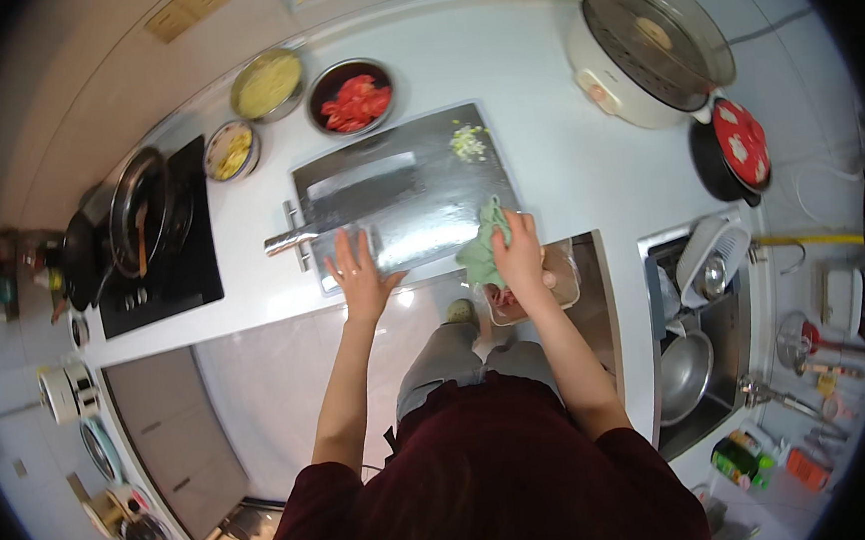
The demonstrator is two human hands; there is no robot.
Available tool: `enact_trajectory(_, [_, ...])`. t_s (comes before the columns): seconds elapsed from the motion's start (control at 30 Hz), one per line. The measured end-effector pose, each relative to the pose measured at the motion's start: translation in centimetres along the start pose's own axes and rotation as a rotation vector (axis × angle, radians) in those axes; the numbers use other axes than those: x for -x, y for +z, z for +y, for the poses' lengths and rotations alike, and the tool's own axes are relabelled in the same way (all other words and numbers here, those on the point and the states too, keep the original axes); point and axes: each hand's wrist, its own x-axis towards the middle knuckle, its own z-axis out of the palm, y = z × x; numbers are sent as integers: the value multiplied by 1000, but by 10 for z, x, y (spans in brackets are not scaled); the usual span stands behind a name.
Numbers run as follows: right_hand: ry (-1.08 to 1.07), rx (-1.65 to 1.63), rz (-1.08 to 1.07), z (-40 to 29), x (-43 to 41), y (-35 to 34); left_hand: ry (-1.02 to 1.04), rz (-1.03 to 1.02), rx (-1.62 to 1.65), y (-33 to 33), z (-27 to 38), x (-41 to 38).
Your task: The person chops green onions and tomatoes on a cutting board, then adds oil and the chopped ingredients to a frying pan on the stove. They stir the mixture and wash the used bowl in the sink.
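Note:
My right hand (519, 252) grips a crumpled green cloth (483, 255) at the near right corner of a shiny metal cutting board (427, 195). Fingers spread, my left hand (360, 279) rests at or just over the board's near left part and holds nothing. Just beyond its fingertips lies a knife, its metal handle (289, 241) sticking out past the board's left edge; glare makes its blade hard to make out. A small heap of chopped white and green pieces (469, 142) sits at the board's far right. Below the cloth is a scrap bin (503, 312) with food waste inside.
Behind the board stand a bowl of cut tomatoes (357, 104), a bowl of pale yellow shreds (268, 86) and a smaller patterned bowl (232, 152). Left is a black cooktop (203, 263) with pans. An electric steamer (608, 92), red-lidded pot (742, 141) and sink (733, 369) are right.

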Motion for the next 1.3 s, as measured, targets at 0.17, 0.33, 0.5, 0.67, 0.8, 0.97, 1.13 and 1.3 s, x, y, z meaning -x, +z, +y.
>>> enact_trajectory(0.17, [-91, 131, -280, -27, 0, 78, -362, 144, -28, -9, -58, 32])
enact_trajectory(0.33, [-196, 7, -465, -83, 20, 146, -294, 178, 65, -5, -71, 28])
enact_trajectory(0.5, [-273, -14, -752, -141, 37, 190, -211, 259, 4, 8, -95, 25])
enact_trajectory(0.67, [-394, 195, -744, -123, 38, 161, -308, 152, 73, -7, -83, 23])
enact_trajectory(0.8, [-153, 340, -580, -67, 18, 99, -350, 84, 34, -36, -68, 32])
enact_trajectory(0.97, [102, 426, -297, 10, -22, 15, -251, 164, 184, -44, -29, 52])
enact_trajectory(1.13, [160, 361, -72, 71, -43, -42, -340, 228, 364, -33, -19, 73])
enact_trajectory(1.3, [-151, 389, -181, 81, -40, -23, -407, 276, 435, -32, -25, 92])
